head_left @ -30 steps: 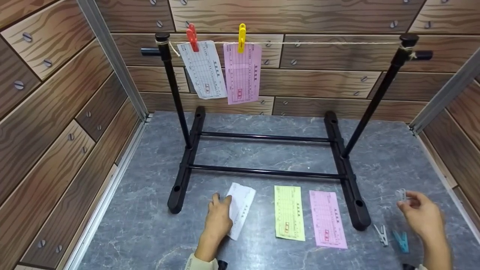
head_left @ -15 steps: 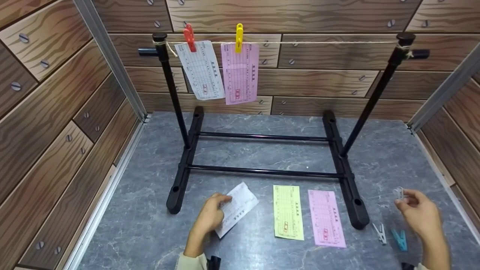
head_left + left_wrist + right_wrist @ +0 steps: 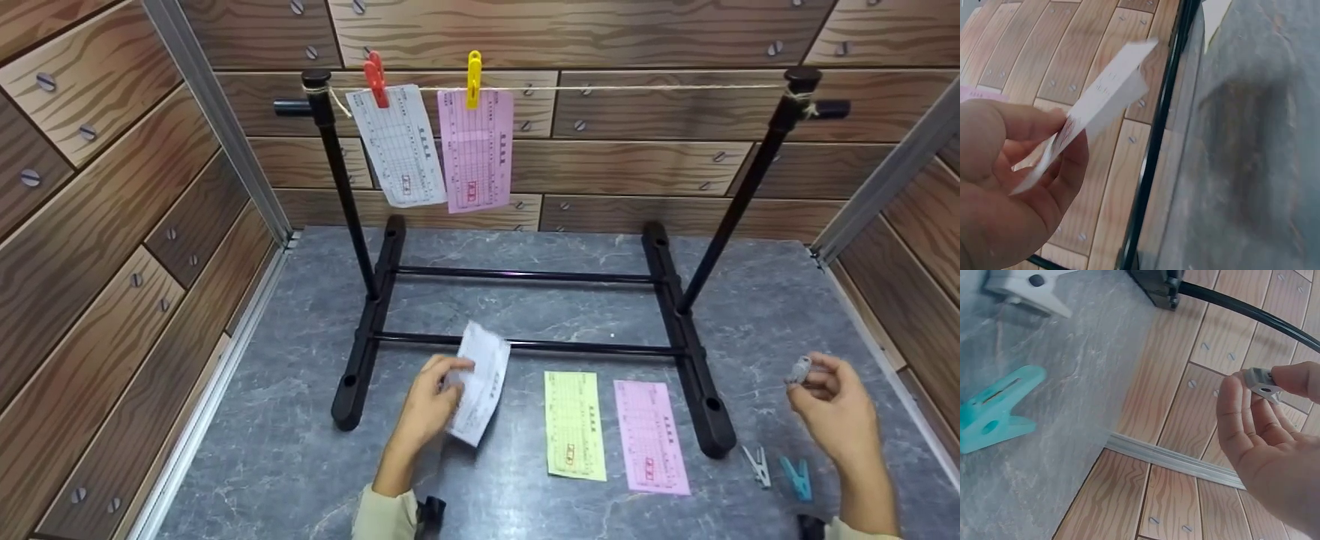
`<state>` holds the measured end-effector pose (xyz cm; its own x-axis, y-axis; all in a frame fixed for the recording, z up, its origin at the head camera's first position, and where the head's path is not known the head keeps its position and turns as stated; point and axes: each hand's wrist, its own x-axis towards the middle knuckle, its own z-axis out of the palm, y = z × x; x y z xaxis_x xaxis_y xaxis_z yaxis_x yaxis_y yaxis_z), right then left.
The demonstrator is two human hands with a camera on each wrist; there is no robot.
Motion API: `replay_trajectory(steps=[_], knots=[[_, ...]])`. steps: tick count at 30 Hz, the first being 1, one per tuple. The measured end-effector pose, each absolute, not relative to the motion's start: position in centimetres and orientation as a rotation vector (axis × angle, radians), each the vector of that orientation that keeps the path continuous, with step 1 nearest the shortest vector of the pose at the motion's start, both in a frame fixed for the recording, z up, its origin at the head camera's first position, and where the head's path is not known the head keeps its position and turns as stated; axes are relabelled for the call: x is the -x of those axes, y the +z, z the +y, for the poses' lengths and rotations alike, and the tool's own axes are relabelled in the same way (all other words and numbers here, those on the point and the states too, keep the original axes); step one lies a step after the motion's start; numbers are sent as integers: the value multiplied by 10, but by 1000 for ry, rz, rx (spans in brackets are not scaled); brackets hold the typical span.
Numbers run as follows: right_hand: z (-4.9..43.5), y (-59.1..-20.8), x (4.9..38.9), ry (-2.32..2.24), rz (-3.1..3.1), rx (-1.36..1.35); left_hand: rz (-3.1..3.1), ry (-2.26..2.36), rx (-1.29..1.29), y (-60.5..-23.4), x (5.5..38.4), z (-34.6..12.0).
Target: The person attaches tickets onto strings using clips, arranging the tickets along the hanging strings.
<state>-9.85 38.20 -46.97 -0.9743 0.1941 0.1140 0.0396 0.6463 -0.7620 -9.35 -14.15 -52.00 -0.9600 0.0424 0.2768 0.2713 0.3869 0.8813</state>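
Between thumb and fingers, my left hand [image 3: 424, 409] pinches a white printed paper slip [image 3: 484, 386], tilted up in front of the rack's near crossbar. The left wrist view shows the slip [image 3: 1109, 84] folded or bent, its far end spread into two layers. At the right, my right hand [image 3: 844, 420] pinches a small grey clothespin [image 3: 1261, 379] by thumb and fingertips. Below that hand lie another grey clothespin [image 3: 757, 466] and a teal clothespin [image 3: 796, 478]. A yellow slip [image 3: 574, 420] and a pink slip [image 3: 651, 435] lie flat between the hands.
A black rack [image 3: 540, 346] stands on the grey marbled table [image 3: 247, 450], with a string [image 3: 645, 88] tied between its posts. A red clothespin [image 3: 376, 84] holds a white slip [image 3: 405, 161] there, and a yellow clothespin [image 3: 474, 81] a pink slip [image 3: 480, 169]. Wood-patterned walls enclose the table.
My left hand has turned the white slip and raised it from the table toward the rack. My right hand has moved up slightly with its clothespin, which has turned in the fingers.
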Motion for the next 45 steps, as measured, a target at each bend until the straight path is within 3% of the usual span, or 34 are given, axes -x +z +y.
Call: replay_trajectory(steps=[14, 21, 31, 45], knots=[[368, -455, 102, 1438, -2440, 47, -2181, -1744, 486, -484, 119, -123], [359, -448, 106, 1432, -2322, 62, -2038, -1675, 538, -437, 117, -116], [344, -431, 112, 1472, -2169, -16, -1801, -1621, 579, -421, 157, -108], [333, -408, 118, 1510, -2194, -151, -1744, -1555, 721, -374, 184, -92]])
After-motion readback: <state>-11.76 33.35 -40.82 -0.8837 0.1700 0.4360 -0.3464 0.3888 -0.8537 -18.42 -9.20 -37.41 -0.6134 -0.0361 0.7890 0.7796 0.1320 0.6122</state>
